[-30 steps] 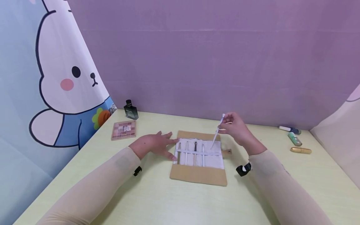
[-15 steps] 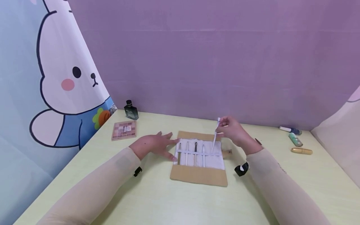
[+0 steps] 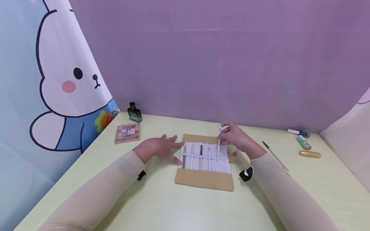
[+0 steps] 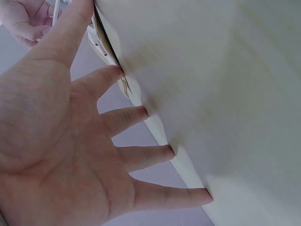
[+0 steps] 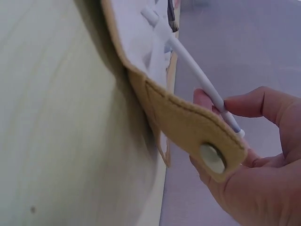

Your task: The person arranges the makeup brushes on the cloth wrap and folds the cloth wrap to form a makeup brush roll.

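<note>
A tan brush roll (image 3: 203, 179) lies unfolded on the table, its white lining facing up. Several slim tools, among them a dark-tipped brush (image 3: 201, 150), sit under the elastic strap (image 3: 214, 157). My right hand (image 3: 235, 138) pinches a slim white stick (image 5: 200, 75) with a grey band near its upper end. It stands steeply over the roll's right side, lower end at the strap. My left hand (image 3: 162, 149) is spread flat, with thumb and forefinger at the roll's left edge. In the left wrist view, the fingertips (image 4: 162, 151) rest on the table.
A snap tab (image 5: 188, 127) sticks out from the roll's right side. A thin brush (image 3: 274, 154) lies by my right forearm. Farther right are a green-capped bottle (image 3: 303, 142) and a gold tube (image 3: 310, 154). A palette (image 3: 127, 133) and dark perfume bottle (image 3: 134, 113) are back left.
My right hand has moved left and down, bringing the white stick more upright and its lower end to the strap. The thin brush beside the forearm has come into view. My left hand stays put.
</note>
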`<state>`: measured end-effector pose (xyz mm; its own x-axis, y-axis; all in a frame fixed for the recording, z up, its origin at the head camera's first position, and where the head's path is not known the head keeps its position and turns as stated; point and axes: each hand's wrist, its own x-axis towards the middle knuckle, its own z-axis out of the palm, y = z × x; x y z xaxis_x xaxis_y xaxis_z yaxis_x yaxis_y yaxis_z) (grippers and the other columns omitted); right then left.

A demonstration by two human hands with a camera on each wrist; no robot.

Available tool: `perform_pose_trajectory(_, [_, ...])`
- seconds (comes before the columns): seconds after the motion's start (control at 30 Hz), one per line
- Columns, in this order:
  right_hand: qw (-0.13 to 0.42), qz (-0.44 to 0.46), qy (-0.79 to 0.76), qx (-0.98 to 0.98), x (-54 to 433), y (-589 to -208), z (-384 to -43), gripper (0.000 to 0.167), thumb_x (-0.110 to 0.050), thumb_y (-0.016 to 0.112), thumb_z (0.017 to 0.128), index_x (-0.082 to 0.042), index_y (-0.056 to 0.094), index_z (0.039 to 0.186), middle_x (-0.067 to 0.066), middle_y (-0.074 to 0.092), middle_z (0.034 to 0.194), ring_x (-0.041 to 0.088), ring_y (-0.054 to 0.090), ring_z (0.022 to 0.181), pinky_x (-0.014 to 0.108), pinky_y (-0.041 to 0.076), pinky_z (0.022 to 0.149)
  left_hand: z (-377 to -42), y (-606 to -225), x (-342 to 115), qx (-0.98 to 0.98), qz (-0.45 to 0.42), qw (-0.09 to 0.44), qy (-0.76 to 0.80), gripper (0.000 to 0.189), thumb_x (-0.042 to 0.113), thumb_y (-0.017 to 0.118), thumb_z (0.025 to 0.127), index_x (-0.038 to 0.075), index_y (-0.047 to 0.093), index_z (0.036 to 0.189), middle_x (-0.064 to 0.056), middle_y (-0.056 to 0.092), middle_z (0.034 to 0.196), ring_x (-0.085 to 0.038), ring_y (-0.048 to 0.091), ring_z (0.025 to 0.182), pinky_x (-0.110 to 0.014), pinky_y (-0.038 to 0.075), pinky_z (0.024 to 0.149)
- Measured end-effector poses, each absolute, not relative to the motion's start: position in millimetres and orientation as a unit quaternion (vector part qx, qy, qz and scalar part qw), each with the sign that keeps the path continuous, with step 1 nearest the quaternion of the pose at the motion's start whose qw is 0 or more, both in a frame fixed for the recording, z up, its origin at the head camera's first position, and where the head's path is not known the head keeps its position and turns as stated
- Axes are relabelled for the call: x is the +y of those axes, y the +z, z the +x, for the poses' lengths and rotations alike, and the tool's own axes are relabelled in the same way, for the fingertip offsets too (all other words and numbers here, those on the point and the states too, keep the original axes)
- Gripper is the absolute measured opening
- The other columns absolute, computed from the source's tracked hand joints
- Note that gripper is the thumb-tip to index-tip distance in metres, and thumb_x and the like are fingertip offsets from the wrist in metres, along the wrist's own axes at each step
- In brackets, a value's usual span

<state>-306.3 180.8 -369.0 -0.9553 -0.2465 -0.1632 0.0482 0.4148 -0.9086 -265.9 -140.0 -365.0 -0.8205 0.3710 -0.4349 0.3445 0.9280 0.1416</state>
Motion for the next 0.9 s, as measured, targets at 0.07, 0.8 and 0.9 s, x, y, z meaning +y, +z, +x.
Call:
perform_pose_trajectory(0.07, [0.140,-0.063,-0.522,0.839,180.2,-368.9,-306.1,0.059,-0.003,0.062,0.100,0.001,0.033,0.151,0.018,0.056,0.122,0.021,0.071,0.091,0.038,0.067,0.091,-266.3,-365.2,-140.0,0.954,0.188,0.233,0.028,0.100,0.078,0.069,0.088,0.042,0.025,0.170,-0.006,0.007,0.184,-0.051,0.005,0.167,-0.077,0.019,0.129])
perform_pose_trajectory(0.8, [0.127,-0.084,-0.340,0.928,169.2,-370.9,-291.3,0.031,-0.025,0.065,0.102,-0.003,0.062,0.123,0.018,0.069,0.122,0.022,0.065,0.096,0.027,0.053,0.071,-266.2,-364.8,-139.2,0.954,0.186,0.233,0.026,0.099,0.077,0.069,0.088,0.041,0.025,0.170,-0.006,0.008,0.184,-0.051,0.005,0.167,-0.076,0.019,0.130])
perform_pose_trajectory(0.9, [0.126,-0.082,-0.328,0.933,168.4,-372.4,-288.8,0.030,-0.028,0.066,0.101,-0.005,0.063,0.120,0.015,0.072,0.118,0.022,0.063,0.098,0.028,0.051,0.068,-265.9,-364.3,-139.0,0.954,0.185,0.233,0.026,0.099,0.077,0.069,0.088,0.041,0.026,0.170,-0.006,0.008,0.184,-0.051,0.006,0.167,-0.077,0.019,0.130])
